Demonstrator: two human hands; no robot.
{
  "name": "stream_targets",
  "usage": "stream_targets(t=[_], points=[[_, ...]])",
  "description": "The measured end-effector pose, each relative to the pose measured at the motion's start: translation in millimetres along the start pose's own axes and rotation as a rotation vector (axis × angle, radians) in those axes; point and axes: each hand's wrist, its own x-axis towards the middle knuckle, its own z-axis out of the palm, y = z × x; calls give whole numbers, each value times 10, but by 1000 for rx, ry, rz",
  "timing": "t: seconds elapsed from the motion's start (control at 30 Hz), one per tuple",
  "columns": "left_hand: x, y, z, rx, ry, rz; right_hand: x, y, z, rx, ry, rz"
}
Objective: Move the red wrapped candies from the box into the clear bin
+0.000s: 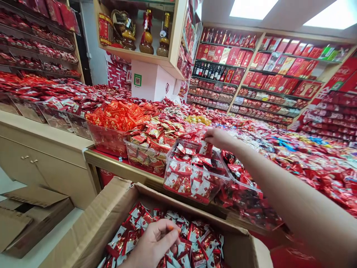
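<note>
My right hand (219, 137) is over the back of a clear plastic bin (196, 169), its fingers closed on a small red-and-white wrapped candy (205, 148). More of the same packets lie inside that bin. Below it, my left hand (157, 240) is above an open cardboard box (92, 219) partly filled with loose red-and-white candies (205, 238). The left fingers are curled in toward the thumb. Something small and orange shows at their tips, too little to name.
Left of the bin stand a bin of gold-and-red packets (147, 152) and one of orange-red packets (110, 137). A bin of dark red packets (251, 197) adjoins on the right. Another cardboard box (41, 219) sits on the floor. Stocked shelves (251, 74) line the back.
</note>
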Motion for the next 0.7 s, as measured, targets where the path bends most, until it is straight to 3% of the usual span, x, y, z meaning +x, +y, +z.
stream_targets(t=[0.13,0.27,0.57,0.7], points=[[17,-150,-47,22,-39,-30,252,86,378,-91,-145,57],[22,-175,-83,139,-100,-87,284,117,581,-188,-178,79],[19,-87,-49,364,-171,-139,151,-13,397,-315,-261,-43],[24,-113,-67,648,-191,-107,72,-114,396,-304,-368,-113]])
